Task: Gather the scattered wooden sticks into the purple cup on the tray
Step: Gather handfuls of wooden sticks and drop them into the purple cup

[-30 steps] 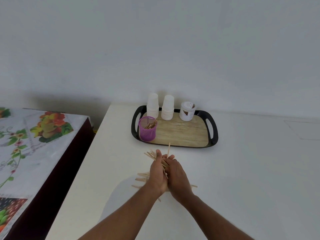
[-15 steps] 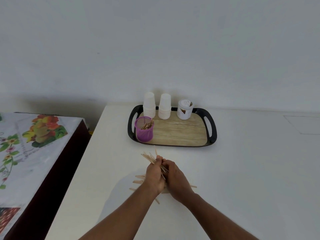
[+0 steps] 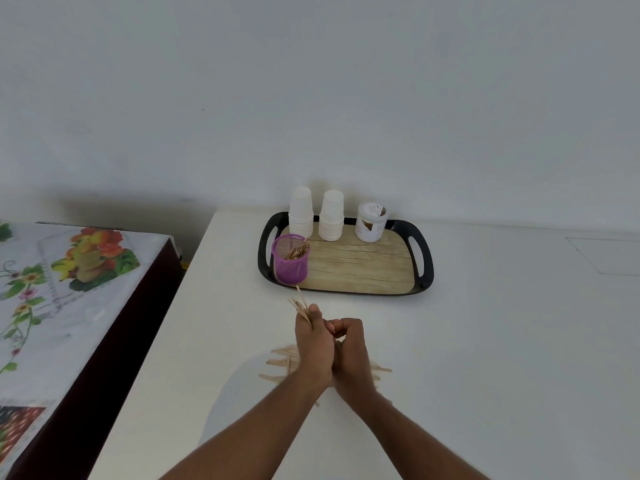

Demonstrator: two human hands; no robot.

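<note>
Left hand grips a stick bundle — right hand clenched alongside, contents unclear; square the ends before tipping them into the purple cup.

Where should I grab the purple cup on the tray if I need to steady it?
Grip the purple cup low round its mesh wall, coming from the left front: sticks lean out of its open top, and the paper cup stacks stand close behind it.

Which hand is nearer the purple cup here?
Left. The left hand, gripping a bundle of sticks, sits just below the purple cup; the right hand is beside it, farther right.
</note>
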